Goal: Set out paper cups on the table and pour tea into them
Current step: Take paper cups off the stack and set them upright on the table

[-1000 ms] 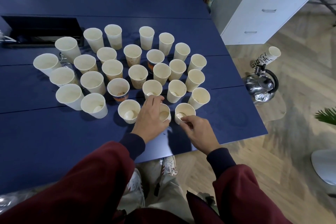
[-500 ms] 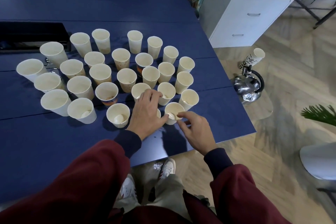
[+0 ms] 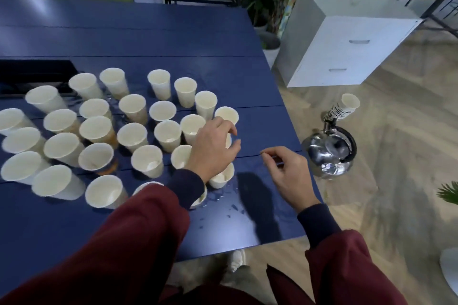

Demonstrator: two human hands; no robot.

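Because drops [image 3: 231, 207] wet the counter [image 3: 173, 39] left of the kettle [image 3: 329, 153], your right grip [image 3: 287, 173], loosely curled and empty, may skid. Farther left of the kettle, your left grip [image 3: 213, 143] curls over crowded cups [image 3: 132, 135], hold unclear, and could topple one.

White paper cups [image 3: 132, 136] stood upright, packed close on the blue table [image 3: 173, 42]; steel kettle [image 3: 329, 156] sat on the floor [image 3: 396, 181] beside it.
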